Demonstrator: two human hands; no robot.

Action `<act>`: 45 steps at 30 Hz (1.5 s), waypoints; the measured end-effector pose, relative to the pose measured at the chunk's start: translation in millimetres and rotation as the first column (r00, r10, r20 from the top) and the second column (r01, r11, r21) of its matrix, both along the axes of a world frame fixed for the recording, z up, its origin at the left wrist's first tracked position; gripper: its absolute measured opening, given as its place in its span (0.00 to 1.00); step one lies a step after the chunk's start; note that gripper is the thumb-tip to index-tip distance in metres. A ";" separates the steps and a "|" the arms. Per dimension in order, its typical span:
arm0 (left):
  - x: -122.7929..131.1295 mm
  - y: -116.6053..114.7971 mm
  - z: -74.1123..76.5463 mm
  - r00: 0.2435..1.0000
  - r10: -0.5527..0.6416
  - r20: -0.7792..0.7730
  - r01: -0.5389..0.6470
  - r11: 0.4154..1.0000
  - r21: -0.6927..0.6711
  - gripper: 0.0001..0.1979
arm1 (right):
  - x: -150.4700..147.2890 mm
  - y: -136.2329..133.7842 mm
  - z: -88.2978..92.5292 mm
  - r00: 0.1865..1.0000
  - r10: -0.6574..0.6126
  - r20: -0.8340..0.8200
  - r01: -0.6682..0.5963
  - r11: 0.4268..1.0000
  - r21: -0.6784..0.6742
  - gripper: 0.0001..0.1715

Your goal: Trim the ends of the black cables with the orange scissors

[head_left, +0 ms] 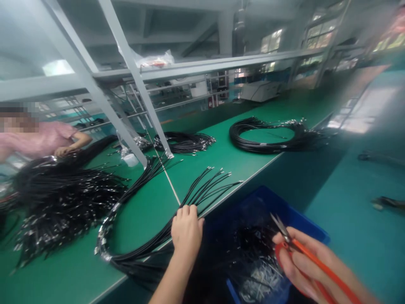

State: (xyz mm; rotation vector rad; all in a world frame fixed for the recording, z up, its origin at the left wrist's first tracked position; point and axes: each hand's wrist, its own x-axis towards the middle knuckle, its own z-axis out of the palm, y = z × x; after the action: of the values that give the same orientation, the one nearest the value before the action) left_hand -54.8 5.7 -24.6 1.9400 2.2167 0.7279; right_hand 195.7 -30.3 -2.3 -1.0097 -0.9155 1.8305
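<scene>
My left hand [187, 230] is closed around a bundle of black cables [142, 249] at the edge of the green table. The cables' loose ends, with small light tips, fan out beyond my fingers. The rest of the bundle curves left and back in a loop, bound with shiny wrapping. My right hand [303, 261] holds a pair of scissors [313, 257] with orange handles, their pointed blades aimed up and left. Below, a blue bin [303, 223] contains black scraps and pale clear pieces.
On the green table [202, 164] lie a coiled cable bundle [265, 145], another bundle [186, 142] and a large cable pile [72, 198]. Metal shelf posts [139, 84] rise from it. At the left, a person in pink [47, 135] handles cables.
</scene>
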 end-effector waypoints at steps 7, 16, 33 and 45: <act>-21.4 16.3 6.3 0.983 -0.102 0.153 0.116 0.990 -0.083 0.06 | -8.9 0.3 6.8 0.924 -0.320 -0.209 0.327 0.945 -0.006 0.13; 63.7 31.9 71.6 0.747 -0.513 0.423 0.540 0.839 0.062 0.10 | -17.3 6.5 -0.9 0.848 -0.506 -0.160 0.522 0.850 0.076 0.16; 93.4 -25.1 39.1 0.524 -0.368 0.768 0.528 0.848 0.046 0.07 | -34.7 -4.9 7.1 0.763 -0.587 -0.271 0.620 0.783 0.047 0.22; 89.0 -29.7 32.0 0.424 -0.270 0.865 0.554 0.833 -0.012 0.08 | -36.7 -6.6 6.6 0.794 -0.538 -0.283 0.569 0.821 0.034 0.21</act>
State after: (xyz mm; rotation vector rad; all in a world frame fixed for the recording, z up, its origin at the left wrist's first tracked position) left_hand 34.2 -24.0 7.4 1.3962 1.0853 0.9025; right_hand 159.0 -36.8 4.3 -0.8239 -0.4830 1.3444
